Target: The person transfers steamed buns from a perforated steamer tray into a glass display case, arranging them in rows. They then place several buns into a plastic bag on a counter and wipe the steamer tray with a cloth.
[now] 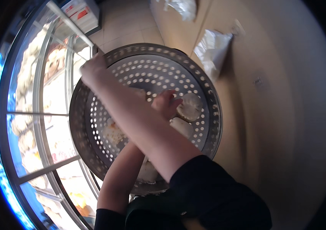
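Note:
My forearms cross over a large round perforated metal steamer tray (154,61) with a raised rim. My left hand (165,104) reaches under the right forearm, its visible fingers apart beside a pleated round bun (190,107). Whether they touch the bun is unclear. A smooth white bun (181,127) lies just below that hand. At the tray's upper left rim, my right hand (93,69) is curled next to the display case's door frame (86,40); blur hides its grip. A browned, speckled bun (113,132) and another pale bun (148,172) are partly covered by my arms.
A lit glass display case (37,115) with shelves of pale buns stands along the left. White plastic bags (214,50) hang on the tan cabinet front (255,115) at right. A white box (82,17) with red markings sits beyond, by the tiled floor (125,23).

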### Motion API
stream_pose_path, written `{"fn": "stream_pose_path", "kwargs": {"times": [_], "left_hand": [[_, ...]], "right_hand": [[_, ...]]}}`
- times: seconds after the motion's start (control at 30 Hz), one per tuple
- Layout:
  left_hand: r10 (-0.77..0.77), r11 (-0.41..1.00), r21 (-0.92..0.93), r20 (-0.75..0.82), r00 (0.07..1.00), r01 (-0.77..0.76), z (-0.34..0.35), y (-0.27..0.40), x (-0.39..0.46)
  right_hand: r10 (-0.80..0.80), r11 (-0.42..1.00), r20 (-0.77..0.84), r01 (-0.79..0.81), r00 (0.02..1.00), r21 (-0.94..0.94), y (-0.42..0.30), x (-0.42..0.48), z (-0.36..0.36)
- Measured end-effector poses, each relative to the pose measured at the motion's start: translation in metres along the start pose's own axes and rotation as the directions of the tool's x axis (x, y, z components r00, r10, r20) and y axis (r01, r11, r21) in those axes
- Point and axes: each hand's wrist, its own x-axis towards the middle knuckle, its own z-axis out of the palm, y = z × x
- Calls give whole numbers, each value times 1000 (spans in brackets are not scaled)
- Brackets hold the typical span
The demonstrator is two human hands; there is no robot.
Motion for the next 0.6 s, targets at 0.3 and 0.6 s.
{"fn": "stream_pose_path", "kwargs": {"times": [0.3, 0.6], "left_hand": [[-203, 979, 71, 259, 944, 191, -69, 5, -6], [-148, 971, -84, 526, 838, 224, -79, 25, -13]], "right_hand": [[-22, 996, 40, 19, 999, 91, -66, 38, -27], [19, 998, 74, -24, 997, 65, -66, 83, -11]]}}
